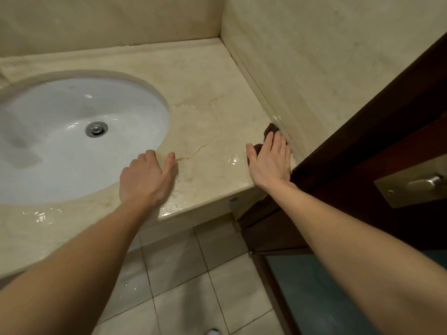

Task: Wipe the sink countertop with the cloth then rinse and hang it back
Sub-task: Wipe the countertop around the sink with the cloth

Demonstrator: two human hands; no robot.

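The beige marble countertop (212, 122) holds a white oval sink (60, 136) with a metal drain (96, 128). A dark brown cloth (270, 128) lies flat at the counter's right edge, against the side wall. My right hand (271, 160) presses down on the cloth with straight fingers and covers most of it. My left hand (145, 176) rests on the counter by the sink's right rim, thumb out and fingers bent down onto the stone, holding nothing. Wet patches glisten on the counter near both hands.
A dark wooden door (387, 146) with a metal handle plate (416, 186) stands right beside the counter's right end. Beige walls (314, 56) close the back and right side. Tiled floor (193, 274) lies below the counter's front edge.
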